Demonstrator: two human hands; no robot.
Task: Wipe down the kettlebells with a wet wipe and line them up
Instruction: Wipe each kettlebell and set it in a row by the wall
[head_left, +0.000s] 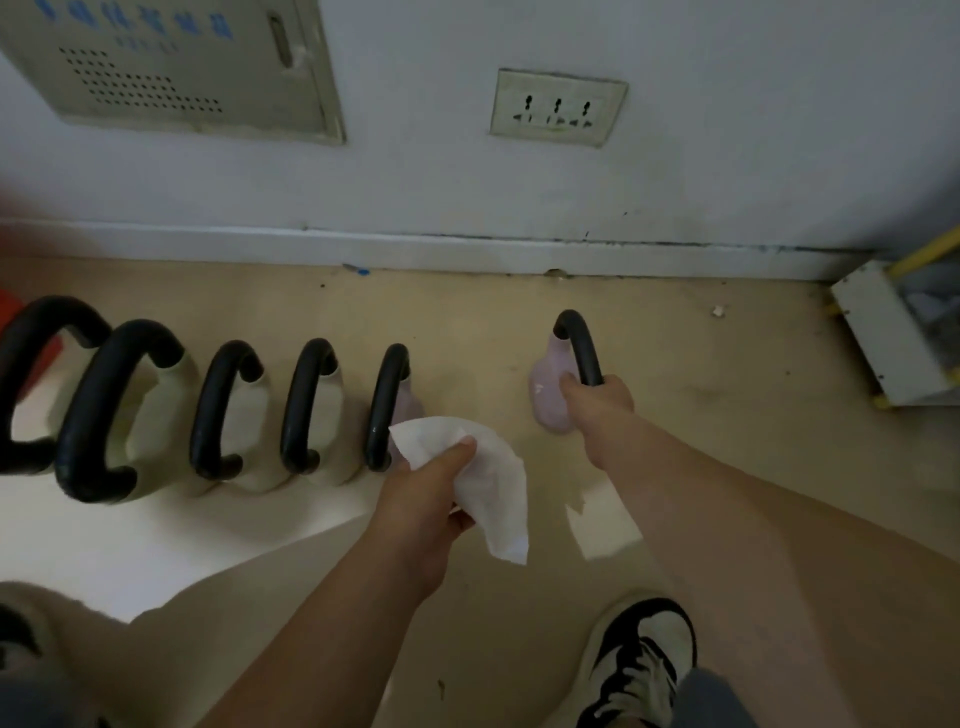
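A small lilac kettlebell (545, 402) with a black looped handle (582, 348) is seen on the beige floor (467, 312), toward the floor's far edge where the white skirting board (467, 249) runs. It is set well apart from the right end of the row of black-handled kettlebells (223, 415). Its handle is gripped at the near end by the right hand (602, 397), whose fingers are curled fully round the bar. A crumpled white wet wipe (493, 488) is pinched in the left hand (426, 493), thumb on top, and is held between the row's last lilac kettlebell (408, 410) and the gripped one. The row is laid parallel to the skirting board, with each loop turned across that line, toward and away from the wall. The gripped kettlebell's loop is turned much the same way. The open place in the line therefore lies to the left of the grip, across a strip of floor. A leftward carry by the right hand, with little turning, is judged to be called for. The wipe hand, being nearer the gap, would have to be drawn clear first.
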